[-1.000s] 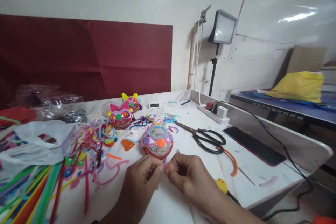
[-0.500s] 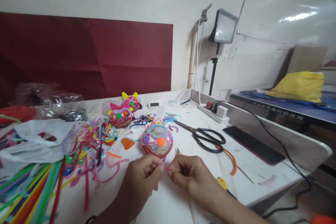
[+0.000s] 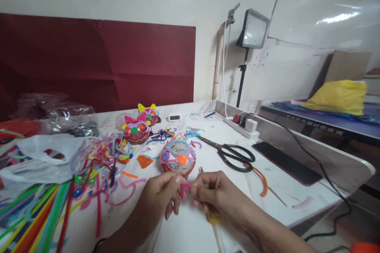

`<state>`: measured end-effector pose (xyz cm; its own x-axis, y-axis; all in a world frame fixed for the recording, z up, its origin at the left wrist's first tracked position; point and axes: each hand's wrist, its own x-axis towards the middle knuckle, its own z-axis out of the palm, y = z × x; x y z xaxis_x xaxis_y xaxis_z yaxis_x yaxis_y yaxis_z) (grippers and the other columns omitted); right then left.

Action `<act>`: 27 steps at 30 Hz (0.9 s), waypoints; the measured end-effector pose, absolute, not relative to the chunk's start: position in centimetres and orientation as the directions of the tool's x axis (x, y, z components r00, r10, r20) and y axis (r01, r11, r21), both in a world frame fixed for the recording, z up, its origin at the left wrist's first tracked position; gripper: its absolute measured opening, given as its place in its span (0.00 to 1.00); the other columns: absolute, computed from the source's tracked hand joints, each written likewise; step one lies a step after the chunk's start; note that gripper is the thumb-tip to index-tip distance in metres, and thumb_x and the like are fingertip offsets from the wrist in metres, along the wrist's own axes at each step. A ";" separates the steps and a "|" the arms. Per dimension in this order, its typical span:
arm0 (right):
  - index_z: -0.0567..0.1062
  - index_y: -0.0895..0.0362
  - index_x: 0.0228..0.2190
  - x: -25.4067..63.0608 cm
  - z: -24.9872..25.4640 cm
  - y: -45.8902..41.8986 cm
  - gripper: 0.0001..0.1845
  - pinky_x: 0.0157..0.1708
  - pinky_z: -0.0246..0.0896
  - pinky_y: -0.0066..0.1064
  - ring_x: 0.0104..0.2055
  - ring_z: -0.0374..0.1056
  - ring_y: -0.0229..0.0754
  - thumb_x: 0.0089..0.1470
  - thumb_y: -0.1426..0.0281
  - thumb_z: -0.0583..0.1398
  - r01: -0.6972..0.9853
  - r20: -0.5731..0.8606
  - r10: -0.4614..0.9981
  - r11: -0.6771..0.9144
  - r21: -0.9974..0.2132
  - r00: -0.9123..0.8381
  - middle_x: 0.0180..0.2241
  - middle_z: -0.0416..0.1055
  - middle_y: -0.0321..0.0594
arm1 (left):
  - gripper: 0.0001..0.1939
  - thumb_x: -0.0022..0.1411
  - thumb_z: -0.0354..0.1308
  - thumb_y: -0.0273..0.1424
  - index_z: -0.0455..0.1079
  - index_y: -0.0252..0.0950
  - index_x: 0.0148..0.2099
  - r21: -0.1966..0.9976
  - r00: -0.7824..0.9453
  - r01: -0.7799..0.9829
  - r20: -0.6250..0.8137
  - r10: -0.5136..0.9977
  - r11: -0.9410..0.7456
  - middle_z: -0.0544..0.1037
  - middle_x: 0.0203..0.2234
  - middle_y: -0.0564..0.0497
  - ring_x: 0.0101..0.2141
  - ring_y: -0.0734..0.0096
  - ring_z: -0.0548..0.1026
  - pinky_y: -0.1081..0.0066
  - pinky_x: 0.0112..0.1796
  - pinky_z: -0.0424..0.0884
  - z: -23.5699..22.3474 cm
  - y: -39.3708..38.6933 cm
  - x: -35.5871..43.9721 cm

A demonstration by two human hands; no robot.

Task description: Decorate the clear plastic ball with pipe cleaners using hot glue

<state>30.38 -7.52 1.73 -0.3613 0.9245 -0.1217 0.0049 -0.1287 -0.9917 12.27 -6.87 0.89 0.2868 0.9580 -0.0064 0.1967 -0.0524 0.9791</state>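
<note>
A short pink pipe cleaner (image 3: 185,188), bent into a small arch, spans the gap between my hands. My left hand (image 3: 164,194) pinches one end of it between thumb and forefinger. The other end is in the fingertips of my right hand (image 3: 214,193). Just beyond my hands sits a round, clear craft piece (image 3: 178,157) trimmed with pink, blue and purple pipe cleaners and an orange dot. Something yellow (image 3: 214,218) shows under my right hand, partly hidden. Two finished-looking cat-like faces, one with pink ears (image 3: 135,129) and one with yellow ears (image 3: 149,113), stand behind.
Black-handled scissors (image 3: 236,157) lie to the right, near a phone (image 3: 285,163) and a power strip (image 3: 244,127). Loose pipe cleaners (image 3: 38,221) and a white plastic bag (image 3: 44,150) crowd the left side. A small digital clock (image 3: 174,117) stands at the back.
The pink pipe cleaner now shows as a bent arch between my hands, where only a bit showed before. My right hand has shifted slightly, and the yellow item beside its wrist is no longer visible.
</note>
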 end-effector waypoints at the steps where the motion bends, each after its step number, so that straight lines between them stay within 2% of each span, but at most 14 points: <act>1: 0.73 0.58 0.21 30.4 1.8 -7.5 0.11 0.14 0.42 0.22 0.14 0.52 0.27 0.39 0.63 0.65 -0.003 -0.124 0.927 -0.134 -0.991 -0.354 0.16 0.69 0.31 | 0.20 0.58 0.55 0.47 0.70 0.34 0.32 0.984 0.297 0.174 -0.023 0.955 -0.031 0.69 0.13 0.57 0.12 0.79 0.63 0.81 0.12 0.55 0.9 -6.8 12.3; 7: 0.74 0.58 0.21 30.6 1.9 -7.3 0.08 0.13 0.40 0.22 0.12 0.50 0.26 0.38 0.66 0.63 -0.013 -0.135 0.931 -0.148 -0.989 -0.340 0.13 0.67 0.29 | 0.13 0.50 0.61 0.41 0.68 0.35 0.27 0.986 0.281 0.167 -0.044 0.959 -0.004 0.73 0.15 0.56 0.10 0.81 0.62 0.81 0.10 0.53 1.1 -7.0 12.8; 12: 0.75 0.59 0.21 30.6 1.5 -7.1 0.07 0.14 0.43 0.22 0.14 0.56 0.28 0.35 0.68 0.61 -0.013 -0.121 0.941 -0.132 -0.991 -0.316 0.16 0.71 0.32 | 0.12 0.52 0.58 0.39 0.69 0.35 0.26 0.971 0.284 0.237 -0.052 0.957 -0.017 0.69 0.11 0.58 0.10 0.82 0.59 0.81 0.13 0.54 1.5 -7.1 12.7; 17: 0.75 0.59 0.22 30.3 1.3 -7.0 0.09 0.13 0.41 0.22 0.13 0.55 0.28 0.35 0.67 0.61 -0.013 -0.123 0.944 -0.133 -0.991 -0.308 0.16 0.71 0.32 | 0.13 0.51 0.56 0.40 0.70 0.34 0.25 0.940 0.203 0.339 -0.047 0.978 -0.025 0.67 0.11 0.58 0.11 0.81 0.58 0.79 0.13 0.54 1.8 -7.4 12.9; 22: 0.74 0.59 0.20 29.9 1.4 -7.1 0.08 0.12 0.40 0.23 0.12 0.52 0.27 0.34 0.67 0.59 0.004 -0.113 0.947 -0.117 -0.993 -0.299 0.14 0.68 0.30 | 0.14 0.51 0.54 0.39 0.69 0.34 0.23 0.922 0.198 0.386 -0.043 0.979 -0.038 0.63 0.08 0.60 0.10 0.82 0.55 0.80 0.14 0.52 1.9 -7.6 13.1; 27: 0.72 0.57 0.19 30.1 1.6 -6.9 0.08 0.11 0.41 0.23 0.10 0.50 0.26 0.36 0.65 0.59 0.052 -0.115 0.947 -0.105 -0.993 -0.301 0.12 0.66 0.29 | 0.14 0.55 0.54 0.39 0.71 0.34 0.28 0.923 0.216 0.379 -0.018 0.976 -0.067 0.68 0.12 0.57 0.11 0.79 0.60 0.79 0.13 0.56 1.5 -7.2 12.5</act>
<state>30.08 -6.95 1.57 -0.3012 0.9466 -0.1154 0.0520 -0.1045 -0.9932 12.54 -7.21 1.53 0.2158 0.9763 -0.0181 0.3794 -0.0668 0.9228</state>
